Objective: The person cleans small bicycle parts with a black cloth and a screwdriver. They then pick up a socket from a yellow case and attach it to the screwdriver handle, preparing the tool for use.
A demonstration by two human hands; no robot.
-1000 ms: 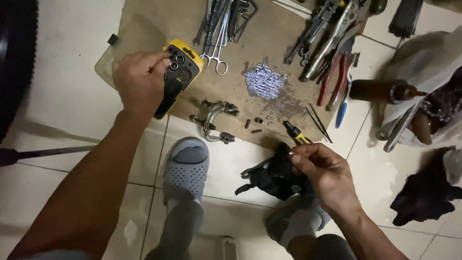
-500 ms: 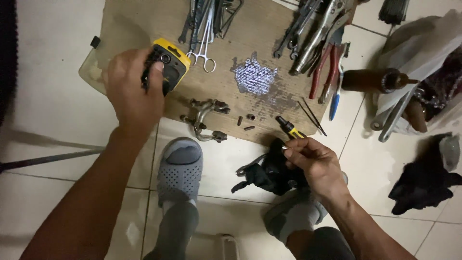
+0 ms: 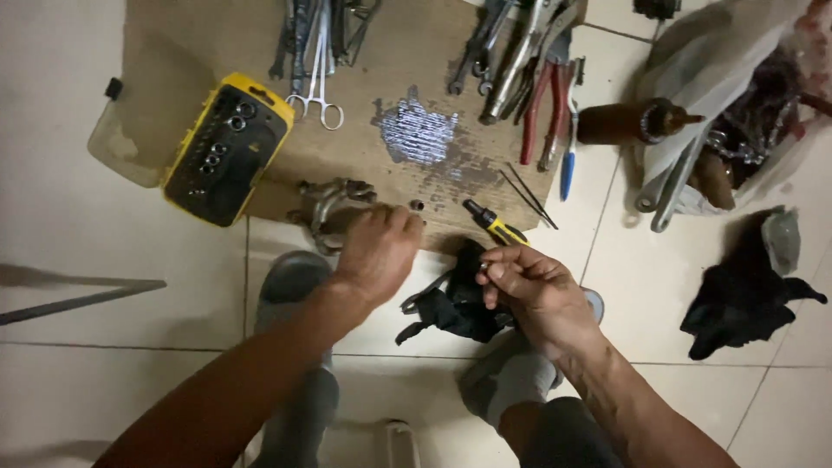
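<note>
My left hand (image 3: 379, 251) reaches down onto the brown cardboard sheet (image 3: 407, 61), fingertips by a small dark socket bit (image 3: 418, 205) and beside a metal brake caliper (image 3: 325, 204). Whether it grips anything I cannot tell. My right hand (image 3: 530, 290) holds a yellow-and-black screwdriver (image 3: 490, 224) by the handle, with its tip pointing up-left. A black cloth or glove (image 3: 458, 303) lies under that hand. The yellow-and-black socket bit case (image 3: 227, 147) lies open on the cardboard's left side, apart from both hands.
Wrenches, scissors (image 3: 317, 61), pliers with red handles (image 3: 542, 104) and a blue pen (image 3: 568, 169) lie along the cardboard's far edge. A brown bottle (image 3: 628, 121), a plastic bag with a chain (image 3: 737, 95) and a black rag (image 3: 745, 295) are at right. My grey slippers (image 3: 290, 277) are below.
My left hand let go of the yellow case and moved right and down to the small parts near the caliper. My right hand stays on the screwdriver.
</note>
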